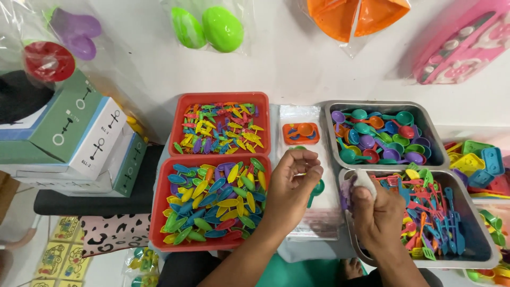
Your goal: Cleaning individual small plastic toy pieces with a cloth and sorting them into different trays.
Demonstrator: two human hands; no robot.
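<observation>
Hands work over a stack of clear plastic bags (313, 212), the landmark in the head view. Left hand (292, 178) hovers above the stack with its fingers curled loosely inward, a green toy spoon (317, 190) just under it; whether the fingers actually pinch it I cannot tell. Right hand (378, 212), just right of the stack, is closed around a small white and purple bundle (357, 183), probably a bag partly filled. Farther up the stack lies a filled packet of orange pieces (300, 133). Left of the stack stand two red trays, one of leaf-shaped pieces (212, 204) and one of small mixed pieces (220, 127); right of it, a metal tray of spoons (380, 135) and another of toy forks and spatulas (435, 218). Judging from this, a packet is being filled, and the next move calls for steadying its mouth while a piece goes in.
</observation>
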